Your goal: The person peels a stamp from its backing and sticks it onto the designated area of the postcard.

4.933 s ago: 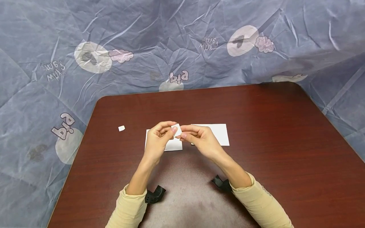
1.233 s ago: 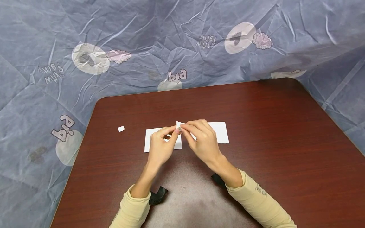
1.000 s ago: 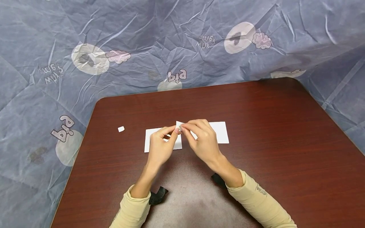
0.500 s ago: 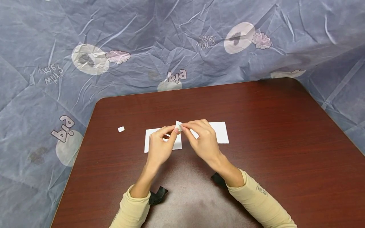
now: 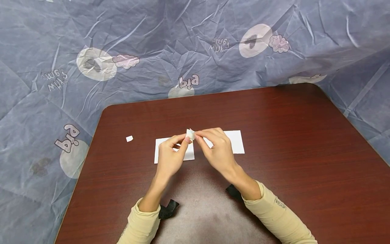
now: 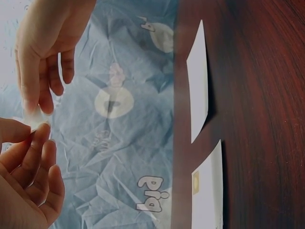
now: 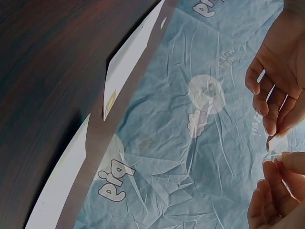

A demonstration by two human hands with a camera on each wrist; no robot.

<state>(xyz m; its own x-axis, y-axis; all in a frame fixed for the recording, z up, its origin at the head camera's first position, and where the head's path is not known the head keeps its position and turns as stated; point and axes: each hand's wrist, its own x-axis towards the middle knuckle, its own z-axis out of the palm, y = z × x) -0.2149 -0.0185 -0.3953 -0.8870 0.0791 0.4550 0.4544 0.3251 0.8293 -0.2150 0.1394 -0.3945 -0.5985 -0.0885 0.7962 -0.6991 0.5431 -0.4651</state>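
Note:
Raised over the table, a small white paper square (image 5: 190, 134) is pinched between both hands. Its top shows two separate corners, as if two thin layers part. My left hand (image 5: 171, 154) grips its left side between thumb and forefinger. From the right, my right hand (image 5: 217, 149) pinches its edge with thumb and fingertips. In the right wrist view the piece (image 7: 276, 144) looks thin and partly see-through between the fingertips. Below the hands lie a left white card (image 5: 189, 155) and a right white card (image 5: 236, 141). The left card carries a small yellowish square (image 6: 195, 182).
Another small white piece (image 5: 129, 138) lies on the reddish-brown table (image 5: 289, 152), left of the cards. Black wrist mounts (image 5: 169, 209) sit at the sleeves. A blue-grey printed cloth (image 5: 170, 40) hangs behind the table's far edge.
Earlier the square faced up flat between the hands; then the right hand turned over it. Since then its layers have spread at the top and the fingertips have drawn slightly apart.

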